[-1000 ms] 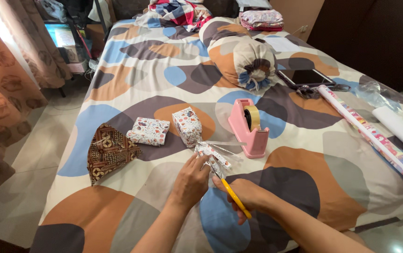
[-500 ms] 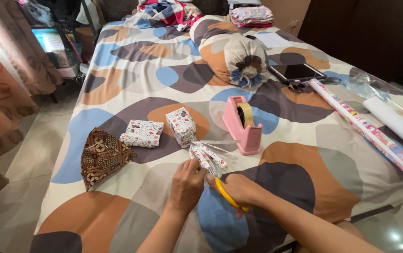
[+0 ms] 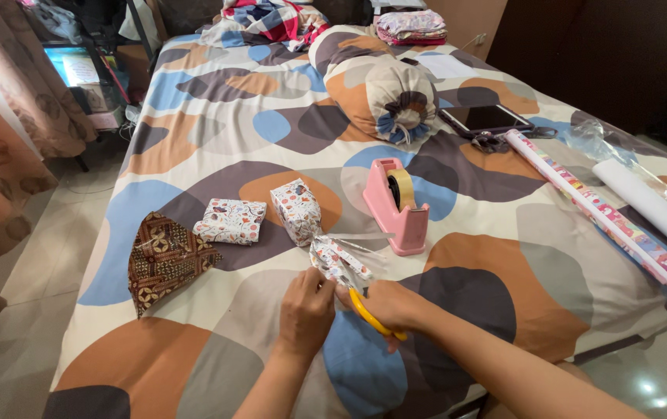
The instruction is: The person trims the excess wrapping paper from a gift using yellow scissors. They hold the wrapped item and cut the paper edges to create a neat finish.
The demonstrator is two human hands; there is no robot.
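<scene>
Gift's gathered end (image 3: 337, 261) between both hands.

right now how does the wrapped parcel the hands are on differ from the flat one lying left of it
The held parcel stands taller and ends in a gathered, twisted tail of paper; the flat parcel is a low, closed rectangle with no tail. The left hand pinches the held parcel's tail and the right hand has yellow-handled scissors at it; the flat parcel lies untouched. Both wear the same white patterned paper and sit on the bedspread.
</scene>
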